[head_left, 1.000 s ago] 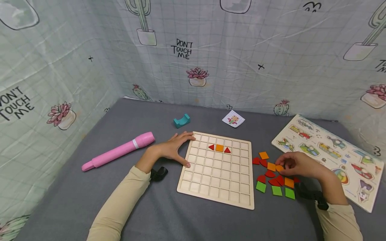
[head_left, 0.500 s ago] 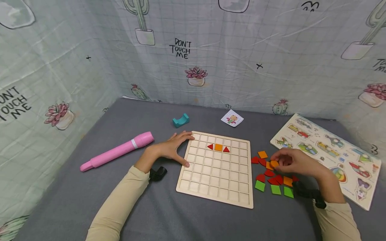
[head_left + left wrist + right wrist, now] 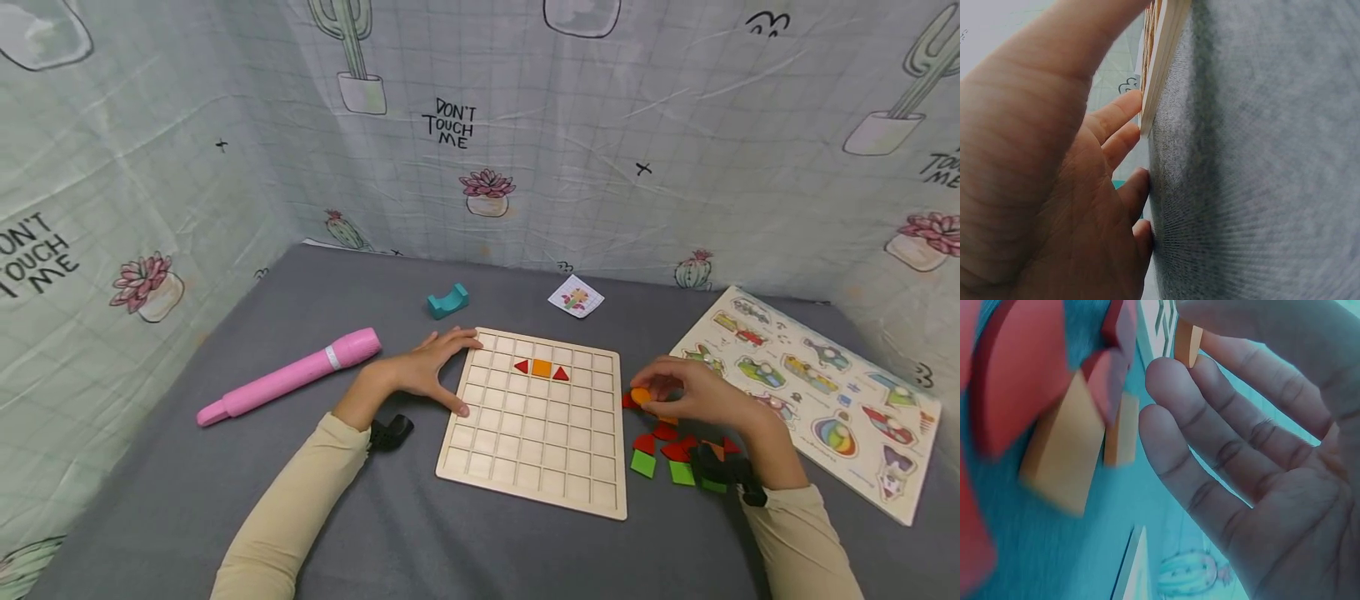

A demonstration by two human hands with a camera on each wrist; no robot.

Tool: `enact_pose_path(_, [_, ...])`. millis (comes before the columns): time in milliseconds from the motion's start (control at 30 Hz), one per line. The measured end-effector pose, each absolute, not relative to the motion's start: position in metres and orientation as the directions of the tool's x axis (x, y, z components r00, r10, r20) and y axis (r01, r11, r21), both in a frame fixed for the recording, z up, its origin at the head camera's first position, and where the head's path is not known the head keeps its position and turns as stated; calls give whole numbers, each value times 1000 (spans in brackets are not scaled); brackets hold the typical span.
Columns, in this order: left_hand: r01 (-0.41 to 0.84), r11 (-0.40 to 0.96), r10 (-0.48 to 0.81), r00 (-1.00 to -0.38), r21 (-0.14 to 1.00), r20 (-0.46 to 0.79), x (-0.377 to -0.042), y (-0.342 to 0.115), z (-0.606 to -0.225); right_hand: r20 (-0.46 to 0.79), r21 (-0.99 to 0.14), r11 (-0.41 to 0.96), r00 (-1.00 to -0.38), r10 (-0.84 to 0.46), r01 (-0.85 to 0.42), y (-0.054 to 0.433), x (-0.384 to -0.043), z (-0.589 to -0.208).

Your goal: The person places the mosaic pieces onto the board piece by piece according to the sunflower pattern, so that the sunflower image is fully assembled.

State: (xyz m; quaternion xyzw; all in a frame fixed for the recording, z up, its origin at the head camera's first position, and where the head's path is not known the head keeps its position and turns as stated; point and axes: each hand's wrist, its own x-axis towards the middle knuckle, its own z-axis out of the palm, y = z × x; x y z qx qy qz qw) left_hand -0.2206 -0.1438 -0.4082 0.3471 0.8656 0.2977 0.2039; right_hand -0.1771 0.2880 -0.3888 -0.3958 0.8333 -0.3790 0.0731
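In the head view, a square wooden grid board [image 3: 525, 437] lies on the grey cloth. One orange square [image 3: 542, 367] sits in its grid between two red triangles [image 3: 560, 374]. My left hand [image 3: 422, 372] rests spread along the board's left side, fingertips at the far corner and thumb at the near side; the left wrist view shows fingertips by the board's edge [image 3: 1161, 69]. Beyond the board's right edge, my right hand [image 3: 693, 393] pinches a round orange tile [image 3: 641, 396] between thumb and fingers, above the loose pieces. Its edge shows in the right wrist view.
Loose red pieces [image 3: 678, 450] and green squares [image 3: 642, 463] lie right of the board, some under my right wrist. A picture puzzle board [image 3: 806, 400] stands further right. Behind are a pattern card [image 3: 576, 297] and teal holder [image 3: 447, 302]; a pink tube [image 3: 288, 379] lies left.
My right hand has carried the round orange tile leftward from over the loose pieces, close to the board's right edge. My left hand stays in place on the board.
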Motion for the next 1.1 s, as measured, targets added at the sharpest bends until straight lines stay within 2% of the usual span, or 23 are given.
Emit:
enact_pose_path(533, [472,588,718,-678,657,-156,-220,-143,-408,21,-682,494,-690,-724,-539,241,-192,-389])
enact_pose_path(767, [475,600,715,-680,644,-164,-221,-143,-409,2,-700,464,-651,-759,-543,218,-199,-389])
enact_pose_path(1100, [469,600,712,-682,648,-166,-221,-143,-409,49,-672,408,-586,-808,-618,190,-203,-394])
